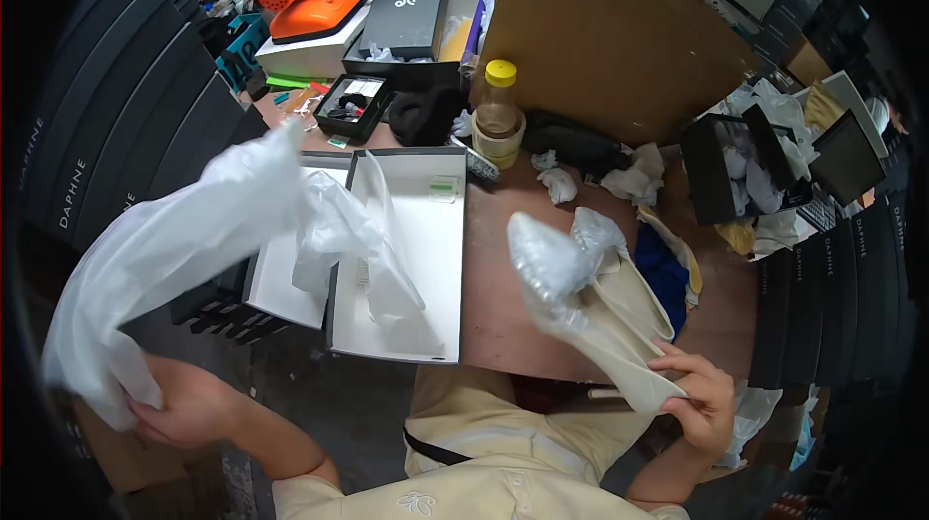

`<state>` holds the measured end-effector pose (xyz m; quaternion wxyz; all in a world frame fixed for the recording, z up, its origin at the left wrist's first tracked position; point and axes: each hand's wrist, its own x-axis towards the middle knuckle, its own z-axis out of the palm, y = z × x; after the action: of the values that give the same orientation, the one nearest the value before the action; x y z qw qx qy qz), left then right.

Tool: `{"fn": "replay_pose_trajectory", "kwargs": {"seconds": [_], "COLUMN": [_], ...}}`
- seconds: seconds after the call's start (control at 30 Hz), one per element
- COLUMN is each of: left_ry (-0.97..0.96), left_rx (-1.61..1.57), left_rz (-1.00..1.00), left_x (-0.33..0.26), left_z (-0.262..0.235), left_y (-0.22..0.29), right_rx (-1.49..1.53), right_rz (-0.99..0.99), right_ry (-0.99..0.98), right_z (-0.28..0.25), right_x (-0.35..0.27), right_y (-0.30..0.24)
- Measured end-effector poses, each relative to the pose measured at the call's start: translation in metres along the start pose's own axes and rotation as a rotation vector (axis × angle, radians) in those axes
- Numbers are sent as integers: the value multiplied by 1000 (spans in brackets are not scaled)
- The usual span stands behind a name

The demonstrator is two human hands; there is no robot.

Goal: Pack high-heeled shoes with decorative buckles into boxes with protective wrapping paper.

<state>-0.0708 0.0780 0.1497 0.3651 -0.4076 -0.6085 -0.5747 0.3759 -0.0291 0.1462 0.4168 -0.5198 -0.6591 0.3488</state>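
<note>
My left hand (194, 406) is closed on one end of a white sheet of tissue paper (169, 249), which arcs up and to the right, raised off the table. In my right hand (704, 399) is a cream high-heeled shoe (608, 351), gripped by its heel end, toe pointing away to the left. Clear plastic wrap (552, 264) covers its pointed toe. A second cream shoe (634, 293) lies right behind it, also wrapped at the toe; whether my fingers touch it is hidden. Between my hands sits an open shoe box (445, 268) with crumpled white paper (373, 239) in it.
A jar with a yellow lid (499, 99) stands at the back, before a large cardboard sheet (619, 31). An orange device (314, 7) rests on boxes at back left. Dark shoe boxes (116, 133) stack at left. A blue cloth (660, 273) lies beyond the shoes.
</note>
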Motion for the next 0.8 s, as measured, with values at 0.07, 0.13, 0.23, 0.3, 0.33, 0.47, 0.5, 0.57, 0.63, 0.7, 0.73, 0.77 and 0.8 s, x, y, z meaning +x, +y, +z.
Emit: {"fn": "replay_pose_trajectory", "kwargs": {"seconds": [0.07, 0.13, 0.23, 0.3, 0.33, 0.47, 0.5, 0.57, 0.63, 0.7, 0.73, 0.77, 0.8], "left_ry": [-236, -1009, -1558, -1574, -1576, -1566, -1567, -1596, -1707, -1833, -1832, -1788, -1709], "left_rx": [0, -277, -245, -176, -160, -294, -389, -364, -341, -554, -769, -976, -1184], "left_rz": [457, 614, 698, 923, 1012, 1142, 1108, 959, 769, 349, 43, -239, -522], "left_x": [-40, -58, -110, -117, -117, -138, -140, -136, -110, -89, -89, -104, -125], "left_z": [-6, 10, 40, 67, 81, 134, 139, 121, 90, 44, 18, -7, -27], "left_y": [-3, 31, 9, 6, 8, -2, 4, 10, 39, 58, 64, 75, 91], "right_rx": [-184, -348, -473, -533, -543, -685, -705, -578, -471, -369, -400, -427, -536], "right_rz": [35, 51, 10, 16, 16, -21, -26, 55, 89, 60, 73, 81, 21], "right_ry": [105, 157, 157, 147, 143, 44, 20, -48, -58, -23, -23, -43, 3], "right_z": [16, 41, 73, 96, 109, 145, 144, 131, 114, 101, 99, 101, 107], "right_x": [1, 8, 16, 19, 18, 23, 24, 33, 43, 54, 64, 76, 90], "right_y": [-5, -3, 2, 6, 11, 25, 25, 16, 18, 29, 35, 41, 54]}}
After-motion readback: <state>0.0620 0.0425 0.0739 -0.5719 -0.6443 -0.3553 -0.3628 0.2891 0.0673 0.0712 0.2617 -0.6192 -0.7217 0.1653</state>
